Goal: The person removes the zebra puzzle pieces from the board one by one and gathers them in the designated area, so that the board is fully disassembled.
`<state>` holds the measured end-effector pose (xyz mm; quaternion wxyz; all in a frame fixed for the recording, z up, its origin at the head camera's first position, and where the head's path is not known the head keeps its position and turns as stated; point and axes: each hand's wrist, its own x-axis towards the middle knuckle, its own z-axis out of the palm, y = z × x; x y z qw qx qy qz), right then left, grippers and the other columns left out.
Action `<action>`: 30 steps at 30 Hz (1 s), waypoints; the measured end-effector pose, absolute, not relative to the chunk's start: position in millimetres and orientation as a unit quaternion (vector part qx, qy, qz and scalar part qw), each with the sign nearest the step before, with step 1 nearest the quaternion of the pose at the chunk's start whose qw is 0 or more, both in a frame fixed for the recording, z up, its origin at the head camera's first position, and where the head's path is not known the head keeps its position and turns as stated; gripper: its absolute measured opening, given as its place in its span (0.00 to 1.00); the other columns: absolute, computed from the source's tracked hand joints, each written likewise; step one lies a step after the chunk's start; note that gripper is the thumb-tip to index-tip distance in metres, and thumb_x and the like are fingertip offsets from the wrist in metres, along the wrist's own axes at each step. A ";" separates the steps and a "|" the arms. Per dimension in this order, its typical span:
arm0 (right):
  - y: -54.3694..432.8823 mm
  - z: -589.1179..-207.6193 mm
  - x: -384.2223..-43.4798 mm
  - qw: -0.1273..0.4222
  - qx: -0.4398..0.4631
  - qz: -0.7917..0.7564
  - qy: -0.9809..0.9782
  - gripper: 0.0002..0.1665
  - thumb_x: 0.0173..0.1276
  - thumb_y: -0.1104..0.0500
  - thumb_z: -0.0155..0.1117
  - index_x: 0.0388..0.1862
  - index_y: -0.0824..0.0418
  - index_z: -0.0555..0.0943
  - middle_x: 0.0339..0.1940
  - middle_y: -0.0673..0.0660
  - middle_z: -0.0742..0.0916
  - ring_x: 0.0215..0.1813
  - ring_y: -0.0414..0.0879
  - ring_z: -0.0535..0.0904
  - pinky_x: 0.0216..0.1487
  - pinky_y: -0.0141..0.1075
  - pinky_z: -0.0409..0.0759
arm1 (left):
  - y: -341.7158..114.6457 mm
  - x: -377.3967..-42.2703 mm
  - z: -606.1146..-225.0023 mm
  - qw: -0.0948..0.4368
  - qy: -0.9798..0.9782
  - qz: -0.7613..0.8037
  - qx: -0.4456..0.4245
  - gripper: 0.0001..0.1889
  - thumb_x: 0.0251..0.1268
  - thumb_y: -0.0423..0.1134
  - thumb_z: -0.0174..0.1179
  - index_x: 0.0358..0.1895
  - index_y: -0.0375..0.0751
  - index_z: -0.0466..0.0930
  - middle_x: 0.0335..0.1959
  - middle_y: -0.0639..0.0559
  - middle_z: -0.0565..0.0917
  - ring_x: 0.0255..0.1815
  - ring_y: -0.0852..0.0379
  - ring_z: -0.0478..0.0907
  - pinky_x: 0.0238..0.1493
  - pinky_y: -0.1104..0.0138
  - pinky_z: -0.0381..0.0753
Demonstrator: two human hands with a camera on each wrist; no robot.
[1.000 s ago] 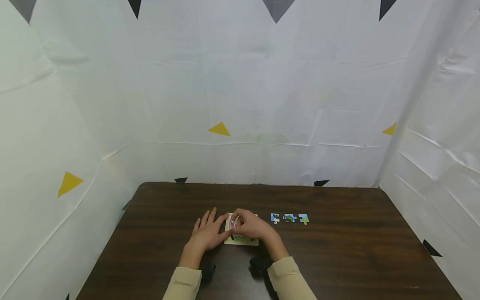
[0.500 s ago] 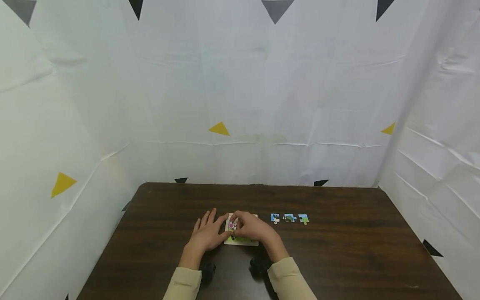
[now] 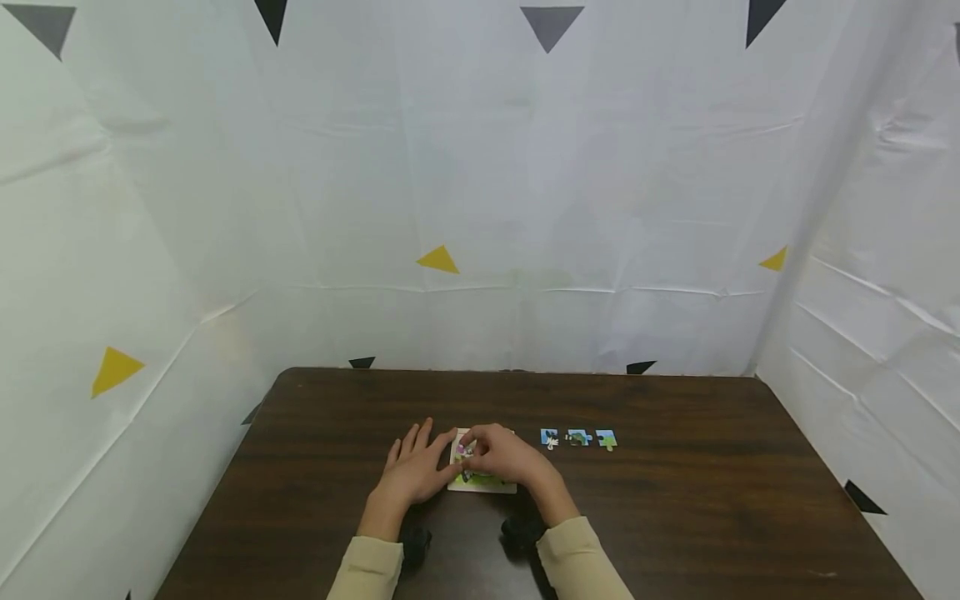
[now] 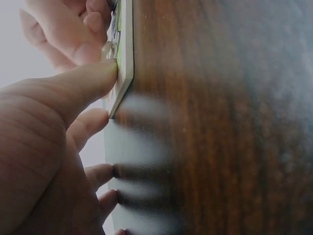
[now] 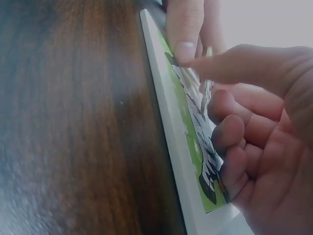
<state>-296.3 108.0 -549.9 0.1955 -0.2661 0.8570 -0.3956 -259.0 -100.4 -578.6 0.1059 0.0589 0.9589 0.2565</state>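
A small jigsaw board (image 3: 483,487) with a pale rim and a green picture lies flat on the table between the hands. My left hand (image 3: 411,477) rests along its left side, fingers spread fairly straight; in the left wrist view the thumb (image 4: 100,81) presses on the board's edge. Over the board, my right hand (image 3: 510,458) pinches a thin puzzle piece (image 5: 207,95), seen edge-on and tilted in the right wrist view. The fingers hide much of this piece and of the board's picture.
Right of the board, three loose puzzle pieces, a left one (image 3: 550,437), a middle one (image 3: 578,437) and a right one (image 3: 606,439), lie in a row on the dark wooden table (image 3: 712,500). White sheeting (image 3: 487,167) encloses the table's back and sides.
The right fingers shift very slightly at the board, showing a little more of its upper left picture. The left hand and the loose pieces stay put.
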 end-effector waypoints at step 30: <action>161.5 -504.3 -285.7 0.102 -0.256 -0.390 0.879 0.21 0.79 0.51 0.69 0.64 0.59 0.87 0.51 0.54 0.90 0.45 0.45 0.84 0.44 0.39 0.85 | -92.0 -275.9 -583.1 0.097 0.957 0.267 0.059 0.36 0.79 0.58 0.62 0.86 0.58 0.64 0.91 0.39 0.49 0.91 0.34 0.42 0.87 0.32 0.40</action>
